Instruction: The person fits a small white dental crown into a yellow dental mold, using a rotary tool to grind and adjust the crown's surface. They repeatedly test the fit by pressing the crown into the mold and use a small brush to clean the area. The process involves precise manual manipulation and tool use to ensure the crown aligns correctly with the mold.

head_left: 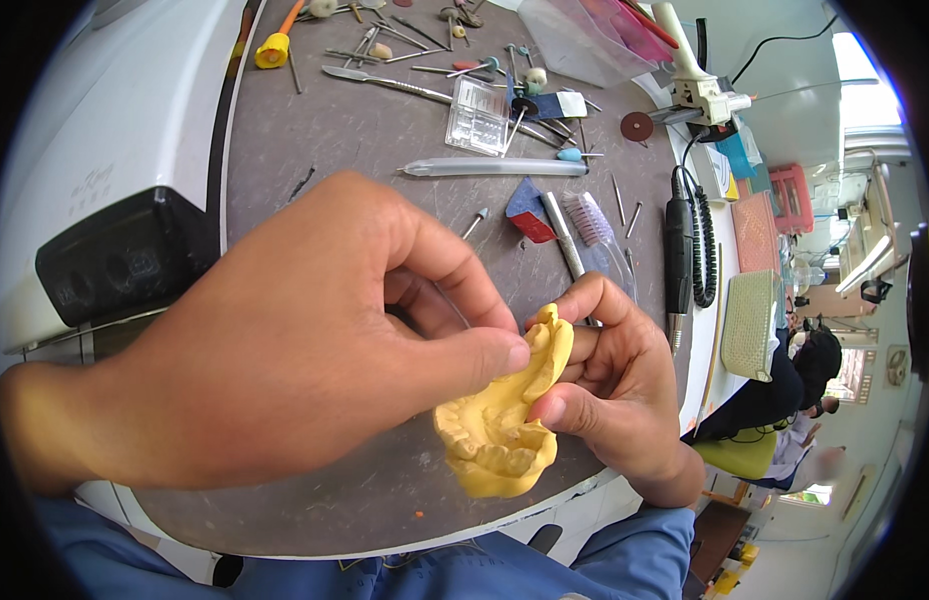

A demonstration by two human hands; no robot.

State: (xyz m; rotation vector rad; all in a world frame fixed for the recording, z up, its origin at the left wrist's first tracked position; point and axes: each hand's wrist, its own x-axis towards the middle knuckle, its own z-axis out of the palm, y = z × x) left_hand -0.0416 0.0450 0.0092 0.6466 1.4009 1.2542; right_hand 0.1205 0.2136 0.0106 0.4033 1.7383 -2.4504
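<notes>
Two hands: both are on one yellow dental cast [500, 425], held in the air above the near edge of the grey counter [385, 130].
Left hand [285, 350]: thumb and forefinger pinch the cast's upper rim from the left, the other fingers curled in.
Right hand [615, 385]: fingers [560, 408] wrap the cast's right side, thumb pressed on its face, tooth rows turned toward the near side.
Risk, drop: grip looks light and sits high on the cast; a slip could send it past the counter edge to the lap or floor, and plaster of this kind would likely chip.
Risk, teeth: a hard squeeze could snap a thin ridge.
Beyond the hands: brush [588, 218], dark handpiece [677, 250], scattered burs and metal instruments [385, 80] lie farther off.
</notes>
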